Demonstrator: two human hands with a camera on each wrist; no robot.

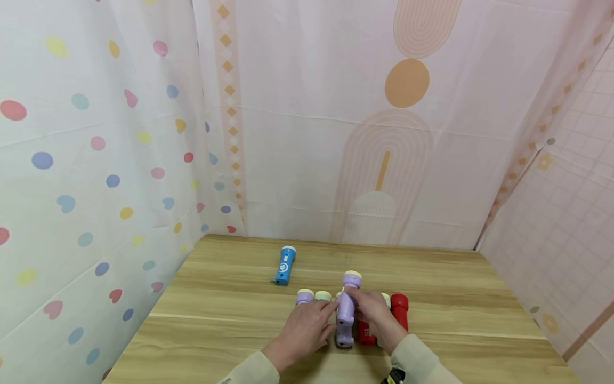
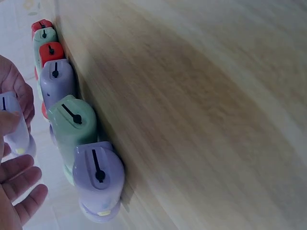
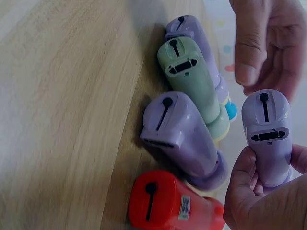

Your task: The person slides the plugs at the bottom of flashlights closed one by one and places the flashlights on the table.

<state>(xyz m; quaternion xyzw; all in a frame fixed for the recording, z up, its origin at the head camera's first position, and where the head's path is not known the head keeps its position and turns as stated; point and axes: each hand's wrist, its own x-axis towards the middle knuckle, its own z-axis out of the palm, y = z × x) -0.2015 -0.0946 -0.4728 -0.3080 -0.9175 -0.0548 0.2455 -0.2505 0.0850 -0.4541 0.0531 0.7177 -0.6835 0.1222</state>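
Note:
My right hand point(image 1: 376, 312) grips a purple flashlight point(image 1: 346, 308) between thumb and fingers, raised over a row of flashlights. In the right wrist view, the held flashlight point(image 3: 268, 160) turns its slotted tail end toward the camera. Close by its tail is my left hand point(image 3: 268, 43), fingers loosely extended; in the left wrist view the thumb point(image 2: 8, 122) overlaps the flashlight. Below, the row includes a purple flashlight point(image 2: 98, 175), a green one point(image 2: 74, 122), another purple one point(image 2: 58, 84) and a red one point(image 2: 51, 52). Both hands partly cover the row in the head view.
A blue flashlight point(image 1: 285, 265) lies apart from the row, farther back on the wooden table point(image 1: 216, 304). At the row's right end lies a red flashlight point(image 1: 400, 308). Patterned curtains point(image 1: 297, 133) hang behind the table and along both sides.

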